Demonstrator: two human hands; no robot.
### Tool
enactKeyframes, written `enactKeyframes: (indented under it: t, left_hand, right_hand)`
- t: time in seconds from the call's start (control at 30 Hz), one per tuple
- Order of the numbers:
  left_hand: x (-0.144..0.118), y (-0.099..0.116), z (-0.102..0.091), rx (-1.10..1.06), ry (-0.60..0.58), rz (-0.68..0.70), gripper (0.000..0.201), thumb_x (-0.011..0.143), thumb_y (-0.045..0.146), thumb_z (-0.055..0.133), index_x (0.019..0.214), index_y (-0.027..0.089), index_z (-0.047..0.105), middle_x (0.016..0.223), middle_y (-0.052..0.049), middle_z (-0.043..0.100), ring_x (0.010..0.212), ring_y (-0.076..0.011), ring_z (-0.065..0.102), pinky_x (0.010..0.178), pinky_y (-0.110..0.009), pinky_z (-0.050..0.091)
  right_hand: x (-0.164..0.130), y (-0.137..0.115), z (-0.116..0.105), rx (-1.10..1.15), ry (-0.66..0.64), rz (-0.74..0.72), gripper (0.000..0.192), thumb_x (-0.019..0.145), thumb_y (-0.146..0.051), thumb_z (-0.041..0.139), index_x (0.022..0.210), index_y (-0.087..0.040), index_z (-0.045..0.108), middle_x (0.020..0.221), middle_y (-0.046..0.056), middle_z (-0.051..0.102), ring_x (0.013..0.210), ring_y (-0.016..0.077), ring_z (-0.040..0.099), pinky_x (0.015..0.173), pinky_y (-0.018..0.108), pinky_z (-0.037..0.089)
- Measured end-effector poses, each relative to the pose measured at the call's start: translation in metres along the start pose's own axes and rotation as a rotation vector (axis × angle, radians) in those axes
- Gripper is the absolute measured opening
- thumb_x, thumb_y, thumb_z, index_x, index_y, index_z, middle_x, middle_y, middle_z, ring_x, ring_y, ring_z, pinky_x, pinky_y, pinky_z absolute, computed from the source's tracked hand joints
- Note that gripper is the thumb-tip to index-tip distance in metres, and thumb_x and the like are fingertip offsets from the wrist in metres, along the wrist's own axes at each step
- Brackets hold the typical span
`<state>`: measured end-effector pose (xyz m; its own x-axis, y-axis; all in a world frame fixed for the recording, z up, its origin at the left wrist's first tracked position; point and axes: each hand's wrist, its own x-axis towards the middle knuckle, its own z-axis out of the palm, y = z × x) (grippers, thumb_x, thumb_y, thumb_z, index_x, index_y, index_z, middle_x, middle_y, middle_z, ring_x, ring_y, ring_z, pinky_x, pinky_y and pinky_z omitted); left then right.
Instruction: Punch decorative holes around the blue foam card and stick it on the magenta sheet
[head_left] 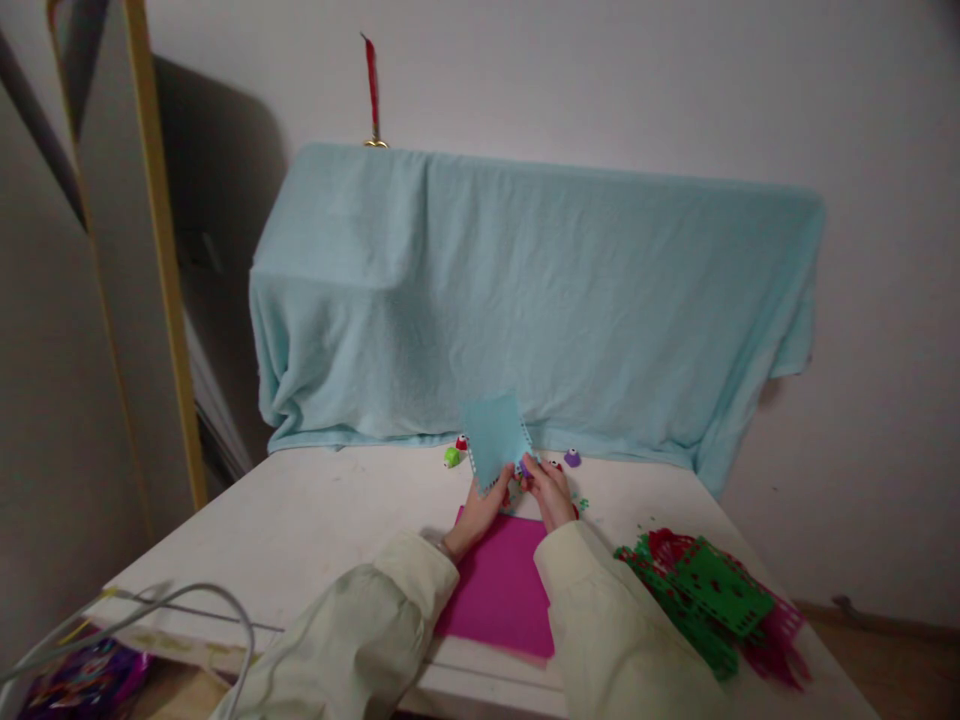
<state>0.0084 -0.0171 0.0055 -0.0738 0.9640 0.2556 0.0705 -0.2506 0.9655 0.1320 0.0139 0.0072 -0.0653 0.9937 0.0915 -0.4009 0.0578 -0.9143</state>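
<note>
A light blue sheet of paper (pixel 496 435) is gripped at its lower edge by my left hand (pixel 478 520), the fingers closed on it. Small punched holes run along its edges. My right hand (pixel 551 495) is closed around a small purple craft punch (pixel 523 468) at the paper's lower right corner. Partly hidden behind my hands are red pieces, too covered to make out fully. Beneath my forearms lies a stack of magenta paper (pixel 501 590). Beyond the hands, a green punch (pixel 451 457), a red punch (pixel 461 441) and another purple punch (pixel 573 457) stand on the white table (pixel 330 510).
At the right edge sits a heap of punched green (pixel 724 585), red and magenta paper. Green paper bits (pixel 584 504) lie near my right hand. A light blue cloth (pixel 562 300) hangs behind the table. A grey cable (pixel 202 590) loops at the lower left.
</note>
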Motion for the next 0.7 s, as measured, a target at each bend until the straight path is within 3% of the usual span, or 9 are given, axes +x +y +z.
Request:
enactKeyframes:
  t: [0.3,0.7]
  left_hand:
    - [0.0009,-0.0073,-0.0002,0.003,-0.014,-0.009,0.054,0.084,0.064,0.042,0.062,0.016,0.054,0.051,0.002,0.050,0.051,-0.0119,0.047,0.057,-0.025,0.040]
    - [0.0008,-0.0046,0.0004,0.021,0.018,0.022,0.053,0.085,0.061,0.042,0.058,0.017,0.052,0.051,0.002,0.050,0.053,-0.0121,0.047,0.060,-0.025,0.039]
  right_hand:
    - [0.0000,0.0013,0.0004,-0.026,0.030,-0.001,0.032,0.068,-0.048,0.073,0.076,-0.018,0.067,0.063,0.000,0.063,0.053,0.0112,0.051,0.051,0.025,0.034]
    - [-0.0007,-0.0006,0.0009,0.051,0.019,0.031,0.033,0.067,-0.047,0.075,0.078,-0.017,0.066,0.067,0.001,0.063,0.057,0.0127,0.054,0.051,0.025,0.037]
